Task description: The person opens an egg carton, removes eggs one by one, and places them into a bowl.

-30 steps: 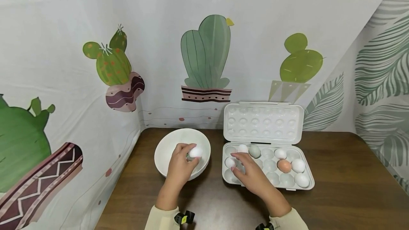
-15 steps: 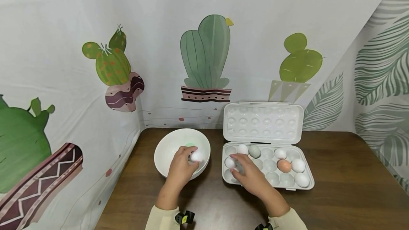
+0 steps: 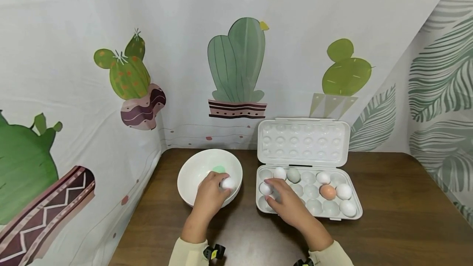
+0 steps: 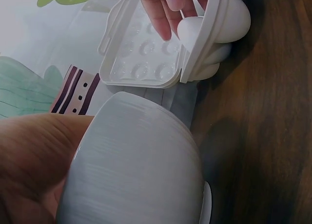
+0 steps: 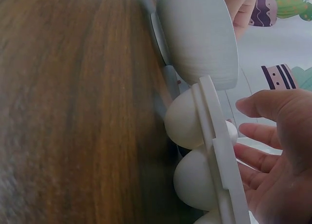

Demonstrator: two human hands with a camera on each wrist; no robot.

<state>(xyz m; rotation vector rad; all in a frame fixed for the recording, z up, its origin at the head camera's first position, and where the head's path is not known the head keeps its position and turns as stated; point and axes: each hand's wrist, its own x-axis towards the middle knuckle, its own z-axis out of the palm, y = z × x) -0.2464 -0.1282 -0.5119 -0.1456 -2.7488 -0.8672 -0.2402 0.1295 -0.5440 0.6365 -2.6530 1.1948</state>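
Note:
In the head view my left hand (image 3: 207, 195) pinches a white egg (image 3: 228, 183) between thumb and fingers, low over the right side of a white bowl (image 3: 190, 173). From the left wrist the bowl's wall (image 4: 136, 160) hides that egg. My right hand (image 3: 292, 204) reaches over the left end of a white egg carton (image 3: 313, 205). Its thumb and forefinger stand apart on either side of a white egg (image 3: 265, 188) seated in a cup. The right wrist view shows these fingers (image 5: 261, 134) loosely extended beside the egg (image 5: 232, 132), above the carton's edge.
The carton's lid (image 3: 303, 143) stands raised against the cactus-print cloth. Several white eggs, a pale greenish egg (image 3: 293, 175) and a brown egg (image 3: 328, 192) sit in its cups. A light green oval (image 3: 219, 169) shows inside the bowl. Everything stands on a brown wooden table (image 3: 399, 200).
My left hand has sunk slightly lower over the bowl with the egg, and the light green oval has come into view. My right hand has shifted slightly left around the egg in the carton.

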